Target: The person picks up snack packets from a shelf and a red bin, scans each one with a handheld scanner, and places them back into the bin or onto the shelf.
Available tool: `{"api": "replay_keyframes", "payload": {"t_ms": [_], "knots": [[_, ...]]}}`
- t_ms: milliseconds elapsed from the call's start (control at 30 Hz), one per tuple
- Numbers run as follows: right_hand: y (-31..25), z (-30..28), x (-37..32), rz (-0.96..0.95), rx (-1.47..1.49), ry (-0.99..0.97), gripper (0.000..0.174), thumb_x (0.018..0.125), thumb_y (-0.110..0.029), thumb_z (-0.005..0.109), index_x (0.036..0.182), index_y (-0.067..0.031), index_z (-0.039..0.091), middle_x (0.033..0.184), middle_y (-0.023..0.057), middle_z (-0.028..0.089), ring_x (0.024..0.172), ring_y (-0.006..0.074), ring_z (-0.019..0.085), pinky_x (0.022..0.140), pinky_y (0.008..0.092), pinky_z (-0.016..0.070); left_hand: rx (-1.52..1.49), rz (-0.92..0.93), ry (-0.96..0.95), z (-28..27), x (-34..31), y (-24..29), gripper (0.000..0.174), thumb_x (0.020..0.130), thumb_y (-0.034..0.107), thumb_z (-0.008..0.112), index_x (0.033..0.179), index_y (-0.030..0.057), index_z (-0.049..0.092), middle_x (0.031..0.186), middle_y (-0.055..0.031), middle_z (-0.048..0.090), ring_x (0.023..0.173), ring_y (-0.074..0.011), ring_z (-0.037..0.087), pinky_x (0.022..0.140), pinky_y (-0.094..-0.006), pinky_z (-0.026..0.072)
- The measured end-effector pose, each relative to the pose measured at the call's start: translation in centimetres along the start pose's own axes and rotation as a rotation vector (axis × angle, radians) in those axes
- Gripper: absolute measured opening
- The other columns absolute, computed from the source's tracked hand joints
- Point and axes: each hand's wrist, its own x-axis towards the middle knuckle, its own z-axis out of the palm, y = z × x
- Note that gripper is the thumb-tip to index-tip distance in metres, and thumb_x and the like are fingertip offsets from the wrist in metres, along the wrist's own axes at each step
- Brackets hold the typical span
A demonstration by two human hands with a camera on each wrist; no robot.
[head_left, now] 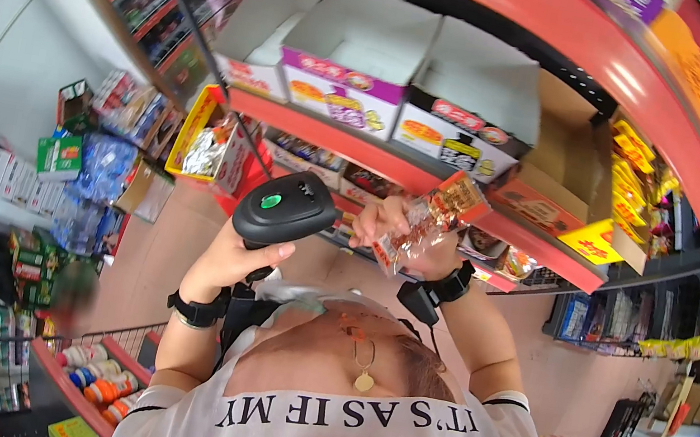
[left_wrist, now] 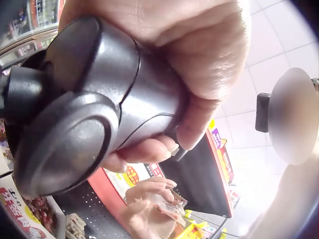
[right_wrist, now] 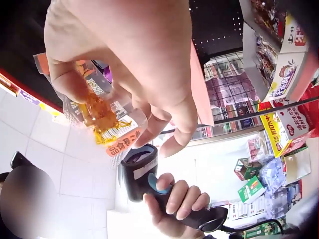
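My left hand (head_left: 225, 258) grips a black barcode scanner (head_left: 288, 204) by its handle, thumb along one side. In the right wrist view the scanner's window end (right_wrist: 138, 172) points up at the packet, and a finger lies by its blue trigger (right_wrist: 162, 185). My right hand (head_left: 436, 255) holds a clear snack packet (head_left: 438, 214) with reddish-orange food inside, tilted in front of the shelf. Seen from the right wrist, the thumb pinches the packet (right_wrist: 107, 119) and its printed white back panel shows. The packet's lower end sits close to the scanner's window.
Ahead, a red-edged shelf (head_left: 345, 134) carries open white cartons (head_left: 343, 89) and a brown carton (head_left: 546, 195). Yellow packets (head_left: 631, 176) hang at the right. A yellow-and-red box (head_left: 198, 140) stands at the left, near stacked goods. A wire-edged rack (head_left: 58, 387) with bottles is at lower left.
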Motion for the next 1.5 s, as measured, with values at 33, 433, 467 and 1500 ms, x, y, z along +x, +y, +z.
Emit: {"api": "replay_keyframes", "payload": {"t_ms": [33, 433, 467, 1500], "knots": [[0.7, -0.6, 0.7, -0.002, -0.013, 0.005, 0.032, 0.074, -0.038, 0.07, 0.074, -0.0138, 0.049, 0.1, 0.0126, 0.053, 0.104, 0.023, 0.049, 0.095, 0.0388, 0.0398, 0.002, -0.023, 0.005, -0.8, -0.4, -0.3, 0.035, 0.078, 0.009, 0.071, 0.108, 0.0019, 0.055, 0.078, 0.0014, 0.058, 0.061, -0.0044, 0.05, 0.055, -0.0211, 0.0422], [5.7, -3.7, 11.9, 0.166, -0.178, 0.008, 0.027, 0.072, -0.019, 0.073, 0.079, -0.0137, 0.047, 0.111, 0.01, 0.048, 0.107, 0.0192, 0.05, 0.095, 0.036, 0.0406, 0.066, -0.109, -0.004, -11.3, -2.6, 0.8, 0.029, 0.078, 0.012, 0.071, 0.101, 0.0018, 0.057, 0.077, 0.0022, 0.057, 0.066, -0.0052, 0.05, 0.059, -0.0226, 0.0424], [6.1, -3.8, 12.9, 0.208, -0.206, -0.02, 0.032, 0.069, -0.016, 0.075, 0.082, -0.0139, 0.046, 0.112, 0.0097, 0.047, 0.107, 0.0183, 0.049, 0.093, 0.0341, 0.0409, 0.064, -0.111, 0.005, -12.6, -2.7, 0.7, 0.029, 0.078, 0.012, 0.071, 0.101, 0.0018, 0.057, 0.077, 0.0022, 0.057, 0.066, -0.0052, 0.05, 0.059, -0.0226, 0.0424], [24.3, -19.3, 31.1, 0.751, -0.492, 0.702, 0.022, 0.08, -0.007, 0.061, 0.1, -0.0012, 0.054, 0.091, 0.011, 0.061, 0.09, 0.0198, 0.061, 0.077, 0.0366, 0.0507, -0.05, -0.32, 0.578, -36.2, -12.7, -4.0, 0.022, 0.078, 0.017, 0.072, 0.09, 0.0035, 0.06, 0.067, 0.0026, 0.055, 0.055, -0.0057, 0.049, 0.05, -0.021, 0.0397]]}}
